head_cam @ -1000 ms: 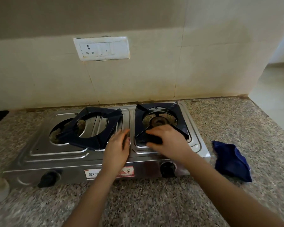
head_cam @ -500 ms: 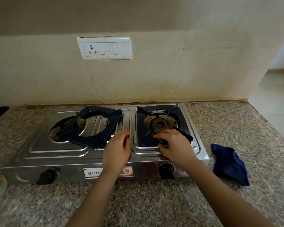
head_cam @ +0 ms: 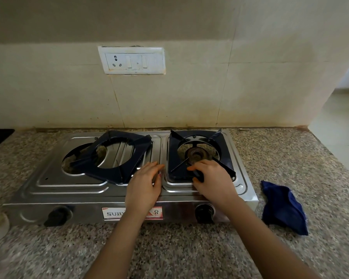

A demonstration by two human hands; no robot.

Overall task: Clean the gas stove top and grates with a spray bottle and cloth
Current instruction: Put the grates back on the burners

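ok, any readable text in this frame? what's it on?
"SUR": white label on the gas stove front; the rest is hidden behind the left forearm.
Red print along that label's edges: too small to read.
Switch plate, knobs, right grate under the right hand: no text visible.

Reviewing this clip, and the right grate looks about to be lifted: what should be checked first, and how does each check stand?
1. Right hand grips right grate: ok.
2. Left hand flat on stove top: ok.
3. Burner shows no flame: ok.
4. Left grate seated squarely: not ok, lies skewed over its opening.
5. Cloth on counter, right of stove top: ok.
6. Spray bottle within reach: cannot tell, not seen.
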